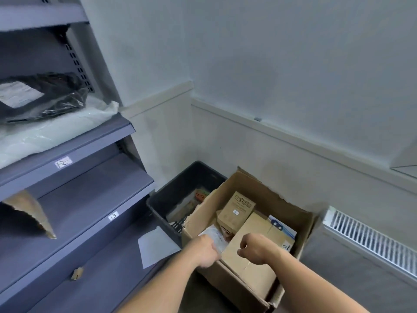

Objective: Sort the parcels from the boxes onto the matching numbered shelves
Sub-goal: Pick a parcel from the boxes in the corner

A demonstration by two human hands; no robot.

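An open cardboard box (pixel 293 213) stands on the floor and holds several parcels. Among them are a large brown parcel (pixel 252 263), a small upright brown parcel (pixel 235 211), a white and blue packet (pixel 283 228) and a white labelled parcel (pixel 215 237). My left hand (pixel 206 251) reaches into the box's left side and grips the white labelled parcel beside the large brown one. My right hand (pixel 253 247) hovers over the top of the large brown parcel, its fingers loosely curled and holding nothing. Grey shelves on the left carry the labels 12 (pixel 63 163) and 13 (pixel 113 216).
A dark plastic crate (pixel 180 188) with items inside stands between the shelves and the cardboard box. The shelf above label 12 holds a black bagged parcel (pixel 45 96) on a white bagged one (pixel 56 134). A cardboard flap (pixel 29 211) juts out lower down. A radiator (pixel 370 240) lines the right wall.
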